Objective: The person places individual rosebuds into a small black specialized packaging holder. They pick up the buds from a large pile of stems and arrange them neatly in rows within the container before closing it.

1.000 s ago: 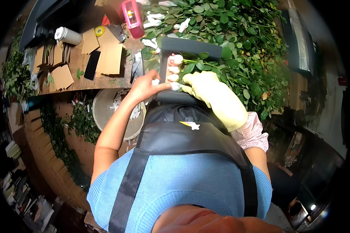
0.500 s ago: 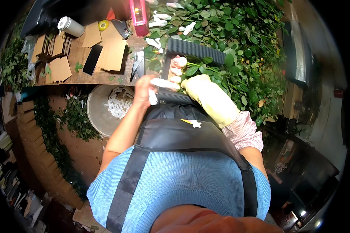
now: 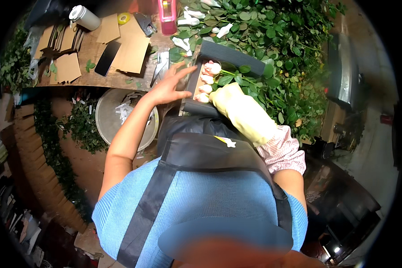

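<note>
Left hand (image 3: pixel 167 87) now beside four rosebuds (image 3: pixel 206 82)

Hidden, cropped and blurred parts around the dark tray (image 3: pixel 228 58) of pale rosebuds (image 3: pixel 207 80)

Right hand (image 3: pixel 225 96) wrapped in a yellow glove, so grip on the stems not readable, fingertips lost behind leaves (stems (image 3: pixel 241 76) themselves soon vanishing into the green pile (image 3: pixel 277 40)). Left hand (image 3: pixel 167 87) spread flat, palm side unseen, contact with the tray's edge unclear. Pink tape dispenser (image 3: pixel 167 15) cut off by the top rim. Lower middle smeared by a blur patch. Bucket (image 3: pixel 120 116) contents too small to identify, partly covered by the forearm.
</note>
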Action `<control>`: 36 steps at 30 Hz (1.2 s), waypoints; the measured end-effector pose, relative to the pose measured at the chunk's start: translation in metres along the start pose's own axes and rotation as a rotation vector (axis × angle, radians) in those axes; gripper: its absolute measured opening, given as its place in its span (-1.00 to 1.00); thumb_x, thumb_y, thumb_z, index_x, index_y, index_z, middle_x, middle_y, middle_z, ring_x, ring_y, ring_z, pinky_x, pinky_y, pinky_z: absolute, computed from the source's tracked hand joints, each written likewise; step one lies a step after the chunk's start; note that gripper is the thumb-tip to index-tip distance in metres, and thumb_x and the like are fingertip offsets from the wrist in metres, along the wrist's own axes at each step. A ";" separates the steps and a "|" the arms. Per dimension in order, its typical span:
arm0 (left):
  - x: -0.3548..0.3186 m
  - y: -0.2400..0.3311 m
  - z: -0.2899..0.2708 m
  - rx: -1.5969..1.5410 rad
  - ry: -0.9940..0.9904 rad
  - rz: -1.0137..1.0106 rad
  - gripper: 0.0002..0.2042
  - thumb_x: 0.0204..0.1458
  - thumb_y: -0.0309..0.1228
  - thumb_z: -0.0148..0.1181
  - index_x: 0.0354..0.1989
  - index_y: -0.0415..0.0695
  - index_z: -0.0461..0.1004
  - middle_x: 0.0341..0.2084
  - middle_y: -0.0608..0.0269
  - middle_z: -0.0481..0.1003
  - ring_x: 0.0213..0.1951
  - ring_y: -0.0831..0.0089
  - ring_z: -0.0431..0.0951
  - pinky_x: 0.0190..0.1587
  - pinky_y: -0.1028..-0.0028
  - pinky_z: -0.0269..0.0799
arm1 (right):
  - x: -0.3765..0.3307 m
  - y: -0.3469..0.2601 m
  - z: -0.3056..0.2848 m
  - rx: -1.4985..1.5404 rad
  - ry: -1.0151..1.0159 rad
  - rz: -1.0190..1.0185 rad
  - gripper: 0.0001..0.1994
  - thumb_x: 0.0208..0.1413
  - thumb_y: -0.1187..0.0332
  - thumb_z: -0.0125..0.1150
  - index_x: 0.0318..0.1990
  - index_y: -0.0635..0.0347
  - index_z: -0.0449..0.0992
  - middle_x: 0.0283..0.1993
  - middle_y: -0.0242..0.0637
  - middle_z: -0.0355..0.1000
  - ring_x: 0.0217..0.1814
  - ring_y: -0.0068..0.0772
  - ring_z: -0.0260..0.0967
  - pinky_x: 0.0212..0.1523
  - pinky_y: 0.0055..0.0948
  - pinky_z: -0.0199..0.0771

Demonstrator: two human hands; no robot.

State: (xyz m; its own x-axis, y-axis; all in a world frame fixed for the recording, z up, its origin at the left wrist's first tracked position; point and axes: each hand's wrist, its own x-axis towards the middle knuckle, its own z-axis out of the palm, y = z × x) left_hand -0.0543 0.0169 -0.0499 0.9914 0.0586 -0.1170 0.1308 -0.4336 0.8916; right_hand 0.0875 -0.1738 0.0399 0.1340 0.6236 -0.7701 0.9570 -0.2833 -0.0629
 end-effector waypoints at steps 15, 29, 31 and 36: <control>0.036 0.005 0.026 -0.081 -0.157 -0.050 0.15 -0.19 0.05 0.59 0.46 -0.25 -0.04 0.39 -0.31 -0.01 0.51 -0.19 -0.11 0.52 0.05 -0.10 | 0.000 0.006 0.000 -0.031 -0.060 0.014 -0.73 0.26 0.24 0.11 0.01 -0.02 0.67 -0.07 -0.13 0.65 0.00 -0.09 0.63 0.05 -0.16 0.58; 0.034 -0.001 0.037 -0.087 -0.057 -0.087 0.01 -0.13 -0.03 0.58 0.39 -0.24 0.06 0.29 -0.21 0.11 0.41 -0.07 0.11 0.45 0.16 0.08 | -0.001 0.003 0.020 0.145 0.293 0.148 -0.78 0.28 0.19 0.08 -0.09 -0.01 0.60 -0.19 -0.19 0.65 -0.08 -0.03 0.62 -0.02 -0.06 0.57; 0.032 0.003 0.041 -0.154 0.024 -0.086 -0.09 -0.10 -0.07 0.56 0.33 -0.25 0.17 0.22 -0.19 0.21 0.34 -0.01 0.21 0.38 0.19 0.17 | -0.005 0.010 0.017 0.160 0.259 0.126 -0.76 0.31 0.14 0.07 -0.05 -0.03 0.60 -0.17 -0.17 0.65 -0.06 -0.02 0.62 0.01 -0.06 0.57; 0.025 -0.007 0.051 -0.220 0.097 -0.062 -0.18 -0.09 -0.13 0.56 0.29 -0.21 0.25 0.20 -0.17 0.26 0.35 0.00 0.22 0.40 0.20 0.15 | -0.030 0.019 0.000 0.411 0.381 0.308 -0.70 0.36 0.04 0.06 0.05 -0.09 0.60 -0.11 -0.13 0.64 -0.03 0.02 0.59 0.03 -0.08 0.56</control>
State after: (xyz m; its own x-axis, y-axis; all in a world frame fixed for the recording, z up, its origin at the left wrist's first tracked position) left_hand -0.0301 -0.0241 -0.0812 0.9753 0.1697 -0.1416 0.1776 -0.2205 0.9591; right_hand 0.1015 -0.1981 0.0621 0.5416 0.6633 -0.5164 0.6937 -0.6997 -0.1712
